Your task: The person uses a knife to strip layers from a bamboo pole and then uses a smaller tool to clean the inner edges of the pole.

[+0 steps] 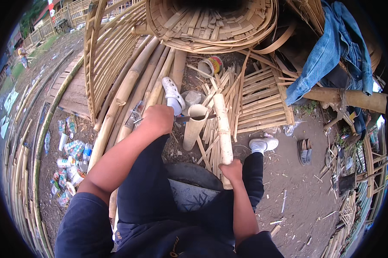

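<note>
Among long bamboo poles, an upright bamboo tube is met at its rim by a blade gripped in the closed left hand, while a bamboo stick is clenched by the right hand; the blade is best kept centred and level.

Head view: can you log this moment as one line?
left hand: gripping blade handle | dark blade: across pale hollow bamboo tube | right hand: holding split bamboo piece

A faded blue denim jacket hung over a thick bamboo pole at the right. A heap of clear plastic bottles lay on the dirt ground at left, and dark sandals rested near woven bamboo panels.
</note>
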{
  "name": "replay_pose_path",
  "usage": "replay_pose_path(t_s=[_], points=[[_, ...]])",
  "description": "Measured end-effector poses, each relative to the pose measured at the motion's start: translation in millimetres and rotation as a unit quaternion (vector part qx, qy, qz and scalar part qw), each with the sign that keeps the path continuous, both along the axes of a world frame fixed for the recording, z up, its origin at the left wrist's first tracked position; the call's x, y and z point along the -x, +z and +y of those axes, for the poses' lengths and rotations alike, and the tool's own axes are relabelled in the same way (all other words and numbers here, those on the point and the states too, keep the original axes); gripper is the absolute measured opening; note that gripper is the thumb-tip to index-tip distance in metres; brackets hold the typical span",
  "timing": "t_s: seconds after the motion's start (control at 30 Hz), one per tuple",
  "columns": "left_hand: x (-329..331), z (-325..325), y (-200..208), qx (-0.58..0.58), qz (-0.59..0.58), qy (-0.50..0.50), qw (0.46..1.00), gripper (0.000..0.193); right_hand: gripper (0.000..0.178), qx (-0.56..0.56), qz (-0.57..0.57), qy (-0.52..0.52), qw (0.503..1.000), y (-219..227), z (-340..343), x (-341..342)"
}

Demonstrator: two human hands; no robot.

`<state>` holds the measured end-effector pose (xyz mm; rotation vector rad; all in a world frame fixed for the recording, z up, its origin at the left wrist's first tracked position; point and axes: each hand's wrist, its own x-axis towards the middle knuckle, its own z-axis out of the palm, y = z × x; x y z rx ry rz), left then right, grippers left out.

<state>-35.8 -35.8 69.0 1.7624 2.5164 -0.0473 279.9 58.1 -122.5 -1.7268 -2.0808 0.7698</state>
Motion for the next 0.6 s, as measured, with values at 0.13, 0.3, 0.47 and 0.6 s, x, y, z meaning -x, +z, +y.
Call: replay_pose_path(t_s=[0.13,0.3,0.47,0.6], points=[[3,-9,-7,0.016,-0.044,-0.033,0.998,0.022,0.039,0.13,0.052,-0.007,0.99,38,-19,18],[23,-4,32,0.13,-0.32,-0.027,0.938,0.03,0.035,0.164,0.121,-0.06,0.977,51,-29,21],[39,-27,-3,-0.044,-0.151,-0.072,0.985,0.046,0.023,0.102,0.131,-0.033,0.986,75,-41,17],[21,-24,-2,-0.07,-0.156,0.013,0.985,0.047,0.021,0.183,0.246,0.023,0.952,103,-53,15]])
